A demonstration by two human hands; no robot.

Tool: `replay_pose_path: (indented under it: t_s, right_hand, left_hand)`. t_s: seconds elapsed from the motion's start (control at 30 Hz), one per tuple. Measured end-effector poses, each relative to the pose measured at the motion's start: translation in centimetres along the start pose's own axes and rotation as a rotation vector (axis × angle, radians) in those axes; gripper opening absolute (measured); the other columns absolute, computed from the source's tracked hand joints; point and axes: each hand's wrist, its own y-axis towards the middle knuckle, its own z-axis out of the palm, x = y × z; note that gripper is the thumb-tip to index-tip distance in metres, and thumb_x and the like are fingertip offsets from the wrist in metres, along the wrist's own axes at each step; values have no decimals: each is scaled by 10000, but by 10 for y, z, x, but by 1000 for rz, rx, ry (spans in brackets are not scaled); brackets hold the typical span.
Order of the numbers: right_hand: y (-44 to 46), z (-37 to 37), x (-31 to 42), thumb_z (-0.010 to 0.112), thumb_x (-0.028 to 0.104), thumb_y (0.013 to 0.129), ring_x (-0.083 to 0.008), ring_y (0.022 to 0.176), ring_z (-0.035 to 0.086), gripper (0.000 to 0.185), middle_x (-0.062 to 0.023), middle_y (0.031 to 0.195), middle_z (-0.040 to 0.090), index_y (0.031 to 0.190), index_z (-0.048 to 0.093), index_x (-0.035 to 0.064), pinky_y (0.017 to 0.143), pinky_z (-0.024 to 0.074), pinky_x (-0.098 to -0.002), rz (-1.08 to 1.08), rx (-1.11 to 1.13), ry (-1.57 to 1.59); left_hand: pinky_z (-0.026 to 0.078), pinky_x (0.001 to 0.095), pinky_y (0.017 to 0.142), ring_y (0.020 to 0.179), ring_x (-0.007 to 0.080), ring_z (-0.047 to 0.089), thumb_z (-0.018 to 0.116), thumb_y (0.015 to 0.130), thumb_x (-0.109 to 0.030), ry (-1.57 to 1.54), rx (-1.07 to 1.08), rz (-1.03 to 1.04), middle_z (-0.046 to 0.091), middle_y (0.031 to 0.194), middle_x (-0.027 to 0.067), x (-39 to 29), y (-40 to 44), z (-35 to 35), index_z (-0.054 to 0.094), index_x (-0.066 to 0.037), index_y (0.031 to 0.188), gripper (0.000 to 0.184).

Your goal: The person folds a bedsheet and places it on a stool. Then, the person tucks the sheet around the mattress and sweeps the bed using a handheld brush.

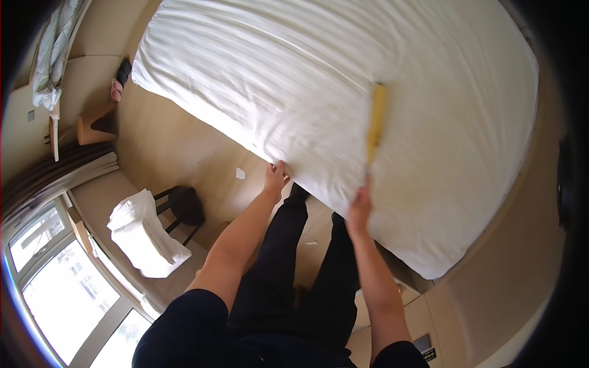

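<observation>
Your blurred yellow brush (377, 116) is over the creased white sheet (454, 153); contact is unclear. Pale floor (184, 141) lies alongside, then a black chair (186, 205) by white cloth (144, 233), and a window (67, 300). Your right hand (359, 210) clamps the brush; your left hand (275, 180) is at the sheet's edge, pinching or not, I cannot tell.

Daylight from window (70, 294), near left; panes blown nearly white. White cloth (147, 236) beside it overexposed. Sheet (325, 110) bright, soft shadows along creases. Yellow tool (377, 119) and right hand (360, 210) motion-blurred. Dark trousers (270, 264) short on detail. Strong fisheye bend; black corners, bluish fringe left.
</observation>
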Motion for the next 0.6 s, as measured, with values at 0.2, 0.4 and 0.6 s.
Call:
replay_pose_path:
  t_s: [0.2,0.4,0.6]
  right_hand:
    - [-36,36,81,476,254,1024,-445,852,656,474,-257,967,674,1470,396,117,723,513,-456,19,430,123]
    - [-44,-31,35,465,324,1029,-457,757,633,386,-233,790,635,1354,482,117,667,489,-485,54,304,81]
    - [-73,-113,-114,349,379,1048,-515,937,599,382,-274,964,651,1199,529,78,772,473,-596,301,-22,-150]
  left_hand:
    - [517,332,846,1005,191,650,533,1006,-346,171,104,-52,657,1188,77,10,-13,-52,535,-63,1322,424]
    - [499,301,743,899,162,648,564,982,-344,459,104,-77,685,1082,74,17,-24,-117,551,-53,1317,444]
    - [484,277,701,812,123,616,558,983,-326,734,232,-37,671,991,46,9,-59,-147,569,-43,1275,407]
